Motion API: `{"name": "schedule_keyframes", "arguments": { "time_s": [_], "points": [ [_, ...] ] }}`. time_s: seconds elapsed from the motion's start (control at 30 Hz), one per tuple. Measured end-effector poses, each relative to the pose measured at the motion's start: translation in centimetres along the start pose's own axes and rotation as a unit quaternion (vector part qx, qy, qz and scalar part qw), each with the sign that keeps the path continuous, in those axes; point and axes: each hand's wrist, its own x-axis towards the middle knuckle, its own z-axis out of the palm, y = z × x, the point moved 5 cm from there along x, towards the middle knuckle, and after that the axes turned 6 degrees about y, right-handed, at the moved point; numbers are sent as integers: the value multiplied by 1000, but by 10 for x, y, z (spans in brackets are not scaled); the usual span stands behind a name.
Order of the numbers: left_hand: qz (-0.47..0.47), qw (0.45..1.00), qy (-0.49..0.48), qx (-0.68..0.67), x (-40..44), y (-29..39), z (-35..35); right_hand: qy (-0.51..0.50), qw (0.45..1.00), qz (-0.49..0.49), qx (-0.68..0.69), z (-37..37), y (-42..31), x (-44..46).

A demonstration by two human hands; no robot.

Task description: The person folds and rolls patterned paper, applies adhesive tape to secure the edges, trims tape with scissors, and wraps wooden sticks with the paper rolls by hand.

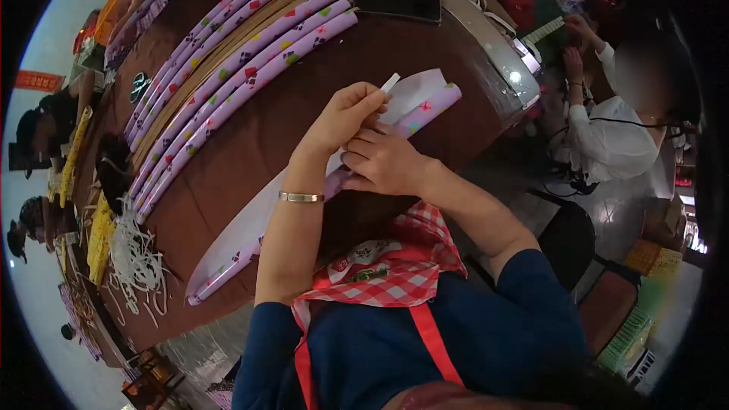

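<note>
A sheet of purple printed paper lies partly rolled across the brown-covered table, its white inner side facing up. My left hand, with a bracelet at the wrist, is over the sheet and pinches a short white strip whose end sticks up past the fingers. Just below and touching it, my right hand is closed, fingers curled toward the left hand over the near edge of the sheet. What the right fingertips grip is hidden.
Several purple printed rolls lie side by side at the far left, with brown sticks among them. A phone lies at the back. White strips are heaped at the left edge near scissors. A co-worker sits at right.
</note>
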Motion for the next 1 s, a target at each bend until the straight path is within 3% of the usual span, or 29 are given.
{"name": "schedule_keyframes", "arguments": {
  "time_s": [0.07, 0.1, 0.13, 0.2, 0.37, 0.43, 0.57, 0.87, 0.93, 1.0],
  "points": [
    [14, 999, -12, -32, 1, -4, -4, 32, 999, 19, -1, -13, 15, -5],
    [6, 999, -10, -46, -2, -1, -4, -13, 998, 52, -18, -20, 27, -10],
    [4, 999, -13, -46, -1, 0, -7, 26, 997, 61, -45, -31, 39, -15],
    [-63, 997, 1, -37, 0, -6, -14, 45, 992, 107, -58, -59, 59, -15],
    [-32, 999, -5, 33, 0, -2, -7, 123, 979, 158, -34, -72, 84, -20],
    [26, 999, -27, 22, -2, 3, -1, 183, 964, 187, 39, -73, 86, -14],
    [35, 999, -16, 0, 3, -7, -2, 160, 969, 185, 31, -71, 89, -10],
    [61, 994, 25, 84, 2, -4, -3, 144, 967, 206, 30, -68, 87, -8],
    [126, 984, 47, 120, 0, 1, -2, 146, 967, 207, -43, -68, 88, -8],
    [125, 978, 64, 156, -5, 10, 0, 125, 960, 237, -79, -69, 95, -11]
  ]
}}
